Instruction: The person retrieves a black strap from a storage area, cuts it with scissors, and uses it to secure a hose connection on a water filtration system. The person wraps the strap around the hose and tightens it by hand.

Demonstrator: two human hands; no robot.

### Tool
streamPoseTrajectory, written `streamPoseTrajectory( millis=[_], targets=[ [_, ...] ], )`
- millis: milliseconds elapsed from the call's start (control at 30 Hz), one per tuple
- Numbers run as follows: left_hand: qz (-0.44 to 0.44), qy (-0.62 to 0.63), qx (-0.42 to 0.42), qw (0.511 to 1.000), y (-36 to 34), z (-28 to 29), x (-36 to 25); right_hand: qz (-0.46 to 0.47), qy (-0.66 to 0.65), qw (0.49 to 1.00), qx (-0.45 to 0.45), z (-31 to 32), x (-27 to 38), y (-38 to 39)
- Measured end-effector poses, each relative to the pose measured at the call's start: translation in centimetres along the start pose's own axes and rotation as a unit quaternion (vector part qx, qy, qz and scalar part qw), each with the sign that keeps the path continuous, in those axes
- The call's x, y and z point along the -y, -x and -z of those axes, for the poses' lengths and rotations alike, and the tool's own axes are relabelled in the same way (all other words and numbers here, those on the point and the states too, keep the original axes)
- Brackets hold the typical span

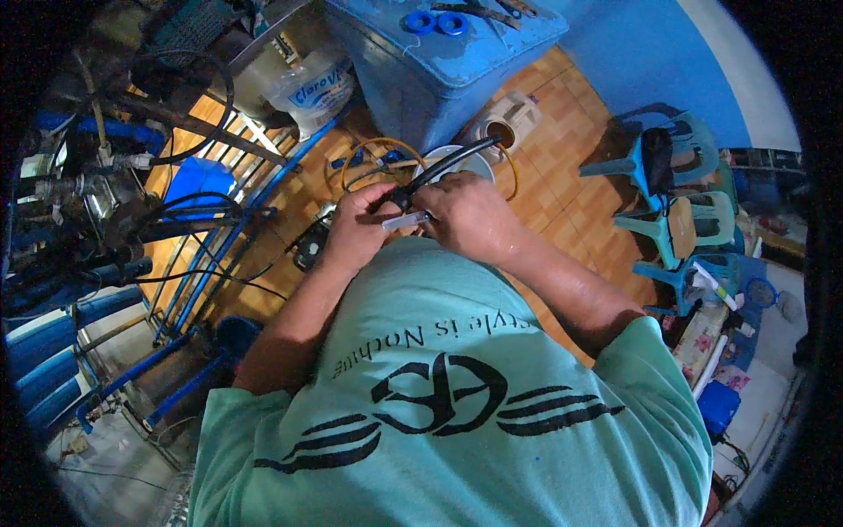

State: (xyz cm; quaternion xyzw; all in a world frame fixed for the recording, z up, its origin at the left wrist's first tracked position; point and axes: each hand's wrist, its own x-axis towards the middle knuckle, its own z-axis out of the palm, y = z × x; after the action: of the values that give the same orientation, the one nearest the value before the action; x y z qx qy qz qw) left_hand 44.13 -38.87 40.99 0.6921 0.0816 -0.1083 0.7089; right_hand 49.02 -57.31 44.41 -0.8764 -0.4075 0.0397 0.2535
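A thick black hose (452, 162) runs from between my hands up and to the right, toward the mouth of a beige plastic jug (516, 119). My left hand (353, 230) is closed around the hose's near end, where a dark part shows between the fingers. My right hand (470, 211) is closed on the hose just beside it. Between the hands, in front of my shirt, lies a flat, pale, blade-like strip (404, 220); its right end meets my right fingers. Which hand grips the strip is hard to make out. Behind the hose stands a white bucket (474, 167), partly covered.
A large blue lidded box (413, 83) stands ahead, with two blue tape rolls (436, 23) and pliers (481, 12) on top. Yellow tubing (345, 167) loops on the tiled floor. Metal pipework (97, 189) crowds the left; teal plastic chairs (650, 224) stand at right.
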Motion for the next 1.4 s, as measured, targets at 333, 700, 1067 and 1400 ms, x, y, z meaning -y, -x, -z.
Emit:
streamPoseTrajectory(
  millis=[333, 700, 1067, 1400],
  targets=[
    [0.028, 0.004, 0.05, 0.998, -0.9, 0.3, 1.7, -0.114, -0.077, 0.986, 0.091, 4.1, -1.0, 1.3],
    [-0.033, 0.023, 0.078, 0.996, -0.7, 0.2, 2.3, -0.114, -0.144, 0.981, 0.058, 2.0, -1.1, 2.2],
    [0.022, 0.014, 0.131, 0.991, -0.3, 0.3, 0.9, -0.042, -0.055, 0.995, 0.076, 2.1, -1.5, 3.0],
    [0.033, 0.021, 0.136, 0.99, -0.8, 0.6, 1.9, -0.043, -0.047, 0.991, 0.122, 3.0, -1.0, 2.1]
  ],
)
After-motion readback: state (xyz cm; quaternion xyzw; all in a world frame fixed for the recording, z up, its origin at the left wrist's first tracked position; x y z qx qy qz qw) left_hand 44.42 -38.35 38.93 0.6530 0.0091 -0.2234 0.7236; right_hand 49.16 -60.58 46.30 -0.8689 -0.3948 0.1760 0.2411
